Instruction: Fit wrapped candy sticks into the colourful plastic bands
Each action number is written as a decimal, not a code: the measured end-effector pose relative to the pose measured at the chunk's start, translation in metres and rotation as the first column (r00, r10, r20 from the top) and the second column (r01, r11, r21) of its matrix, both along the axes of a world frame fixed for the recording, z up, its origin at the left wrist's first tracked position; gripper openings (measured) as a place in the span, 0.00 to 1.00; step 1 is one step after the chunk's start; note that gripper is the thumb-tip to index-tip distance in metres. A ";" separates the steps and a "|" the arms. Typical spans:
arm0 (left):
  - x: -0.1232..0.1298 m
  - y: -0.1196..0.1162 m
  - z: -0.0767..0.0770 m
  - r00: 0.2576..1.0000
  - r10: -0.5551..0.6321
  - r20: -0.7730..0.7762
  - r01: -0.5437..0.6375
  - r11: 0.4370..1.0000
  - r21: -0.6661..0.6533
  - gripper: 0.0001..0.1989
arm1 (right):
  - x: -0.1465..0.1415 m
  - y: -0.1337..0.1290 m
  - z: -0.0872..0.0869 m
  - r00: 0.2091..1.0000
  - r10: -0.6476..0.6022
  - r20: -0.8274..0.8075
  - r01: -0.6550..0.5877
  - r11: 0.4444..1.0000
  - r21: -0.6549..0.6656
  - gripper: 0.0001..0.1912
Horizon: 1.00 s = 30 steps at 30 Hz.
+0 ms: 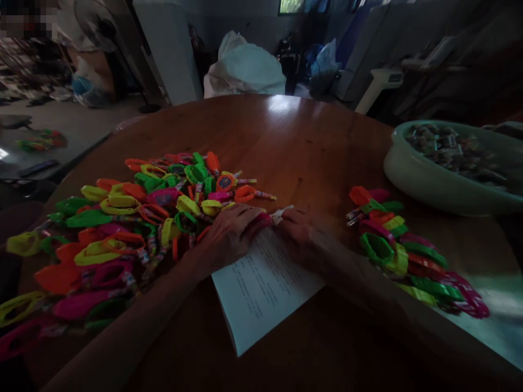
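Note:
My left hand (233, 231) is closed on a pink plastic toy watch (262, 219), mostly hidden by the fingers. Close beside it, my right hand (301, 231) pinches a small whitish crinkled piece (281, 215) that meets the pink end; its kind is unclear. Both hands are over a stack of printed paper (261, 296). Left of them spreads a large pile of neon toy watches (120, 204), looped bands in green, yellow, orange and pink, many with small printed tubes attached. A smaller group of toy watches (376, 247) lies beyond my right forearm.
A pale green basin (433, 188) with many small wrapped pieces stands at the right of the round wooden table (286, 141). Behind the table are a white sack (245, 68) and a fan (96, 22). More bright pieces (41, 140) lie on a low surface at left.

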State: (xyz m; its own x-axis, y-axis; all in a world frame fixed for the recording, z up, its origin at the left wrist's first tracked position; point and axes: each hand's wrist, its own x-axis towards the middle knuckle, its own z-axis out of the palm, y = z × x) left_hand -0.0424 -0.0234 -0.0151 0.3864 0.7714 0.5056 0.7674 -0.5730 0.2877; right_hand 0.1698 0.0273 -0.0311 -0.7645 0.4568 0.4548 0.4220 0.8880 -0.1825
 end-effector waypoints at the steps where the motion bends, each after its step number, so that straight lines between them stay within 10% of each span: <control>1: 0.000 0.000 -0.001 1.000 -0.003 0.005 0.002 1.000 0.005 0.11 | -0.001 -0.001 0.004 0.997 -0.006 0.071 0.003 0.999 0.051 0.13; 10: 0.001 0.003 0.003 1.000 0.016 0.003 -0.016 0.999 -0.037 0.09 | -0.015 -0.012 0.012 0.927 -0.114 0.358 0.020 0.966 0.258 0.12; 15: -0.002 0.004 0.001 0.996 0.042 -0.083 -0.042 0.999 0.007 0.11 | -0.005 -0.010 0.041 0.907 -0.087 0.413 0.090 0.996 0.010 0.09; 20: -0.001 0.002 0.005 0.897 0.423 -0.129 -0.390 0.894 0.220 0.16 | 0.070 -0.029 0.078 0.962 -0.251 0.107 0.255 0.967 -0.019 0.08; 23: 0.012 -0.007 0.015 0.882 0.453 -0.134 -0.393 0.861 0.324 0.22 | 0.121 -0.064 0.065 0.914 -0.404 -0.031 0.404 0.915 -0.017 0.09; 30: 0.099 0.011 0.026 0.965 0.027 -0.261 0.010 0.990 0.139 0.10 | 0.152 -0.109 0.005 0.824 -0.520 -0.224 0.516 0.853 -0.081 0.09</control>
State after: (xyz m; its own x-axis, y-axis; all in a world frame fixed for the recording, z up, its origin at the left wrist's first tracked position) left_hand 0.0563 -0.0120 0.0114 0.5134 0.7052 0.4890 0.8102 -0.5862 -0.0053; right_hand 0.3220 -0.0813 -0.0263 -0.2885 0.7649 0.5760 0.7634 0.5468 -0.3438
